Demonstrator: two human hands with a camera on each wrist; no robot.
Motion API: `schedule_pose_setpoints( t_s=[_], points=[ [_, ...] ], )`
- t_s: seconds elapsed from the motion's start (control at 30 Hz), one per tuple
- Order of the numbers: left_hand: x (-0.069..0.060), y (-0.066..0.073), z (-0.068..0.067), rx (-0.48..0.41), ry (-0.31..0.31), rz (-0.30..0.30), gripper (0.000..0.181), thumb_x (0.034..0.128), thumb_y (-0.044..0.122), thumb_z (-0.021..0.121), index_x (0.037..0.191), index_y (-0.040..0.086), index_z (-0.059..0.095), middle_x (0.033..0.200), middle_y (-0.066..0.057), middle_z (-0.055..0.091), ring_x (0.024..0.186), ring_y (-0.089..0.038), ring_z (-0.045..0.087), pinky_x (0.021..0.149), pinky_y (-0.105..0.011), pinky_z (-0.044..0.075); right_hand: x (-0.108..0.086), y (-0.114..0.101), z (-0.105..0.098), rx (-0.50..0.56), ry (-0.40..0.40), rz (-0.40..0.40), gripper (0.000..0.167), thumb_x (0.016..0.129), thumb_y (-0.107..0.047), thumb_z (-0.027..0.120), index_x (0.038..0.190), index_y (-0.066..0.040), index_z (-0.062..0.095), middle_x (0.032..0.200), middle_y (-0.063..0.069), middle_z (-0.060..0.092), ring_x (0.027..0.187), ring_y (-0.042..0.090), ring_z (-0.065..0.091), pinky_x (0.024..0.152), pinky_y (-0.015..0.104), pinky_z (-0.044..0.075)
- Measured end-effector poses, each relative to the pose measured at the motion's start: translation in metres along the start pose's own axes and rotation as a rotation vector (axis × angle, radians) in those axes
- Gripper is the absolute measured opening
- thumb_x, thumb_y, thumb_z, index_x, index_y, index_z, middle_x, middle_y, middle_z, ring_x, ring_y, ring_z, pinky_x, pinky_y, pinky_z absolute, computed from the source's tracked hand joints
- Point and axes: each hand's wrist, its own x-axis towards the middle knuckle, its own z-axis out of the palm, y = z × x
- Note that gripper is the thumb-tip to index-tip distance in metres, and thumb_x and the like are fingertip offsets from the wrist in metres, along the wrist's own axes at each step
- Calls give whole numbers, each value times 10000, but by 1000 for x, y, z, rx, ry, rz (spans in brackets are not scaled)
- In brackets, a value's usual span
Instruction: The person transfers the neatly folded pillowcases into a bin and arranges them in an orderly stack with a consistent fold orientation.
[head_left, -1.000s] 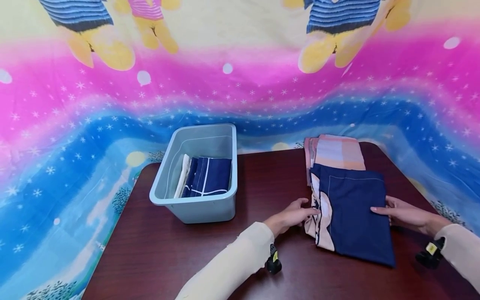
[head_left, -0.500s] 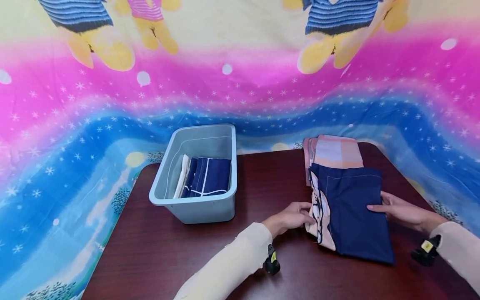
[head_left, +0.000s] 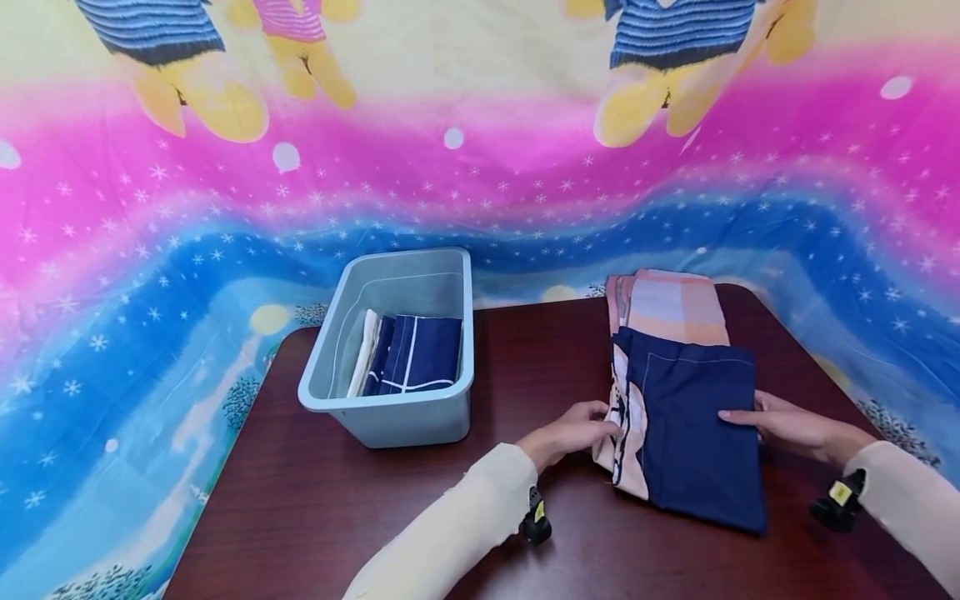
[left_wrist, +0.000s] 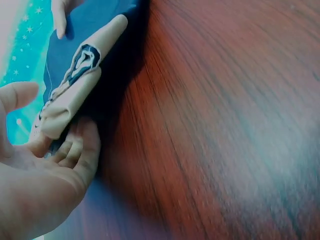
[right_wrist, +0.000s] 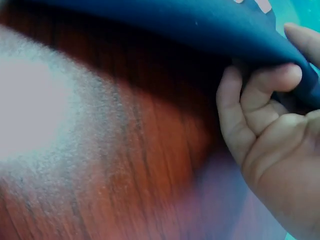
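A folded navy cloth with a peach printed strip along its left side is held just over the table at the right in the head view. My left hand grips its left edge; in the left wrist view curled fingers reach beneath the layered peach folds. On the opposite edge, my right hand pinches the cloth, thumb on top and fingers below. The right wrist view shows those bent fingers under the navy underside.
A grey-blue bin stands left of the hands, with folded navy cloths and a white one in its near part. Behind the held cloth lies a pink checked folded cloth. The dark red-brown table meets a printed curtain at the back.
Both hands have shifted a little to the left, carrying the navy cloth with them. The left fingers have changed their hold slightly on its edge. The bin and the pink checked cloth stay put.
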Motion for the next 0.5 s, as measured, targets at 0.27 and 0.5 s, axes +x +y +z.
schedule_pose_setpoints(
  t_s=[0.27, 0.5],
  points=[
    [3, 3, 12, -118, 60, -36, 601, 875, 203, 722, 1419, 120, 479, 1326, -11, 568, 1137, -135, 544, 1051, -331, 430, 0, -6, 12, -114, 108, -2, 900, 1053, -302, 533, 1600, -21, -123, 1596, 306, 283, 1258, 107, 566, 1046, 551, 478],
    [5, 4, 11, -241, 110, -53, 687, 875, 198, 730, 1486, 77, 440, 1462, -70, 528, 1323, -196, 501, 1154, -421, 396, -7, -15, 12, -42, 37, -86, 789, 1061, -199, 509, 1590, -11, -46, 1250, -294, 561, 1118, -26, 638, 933, 307, 548]
  ],
)
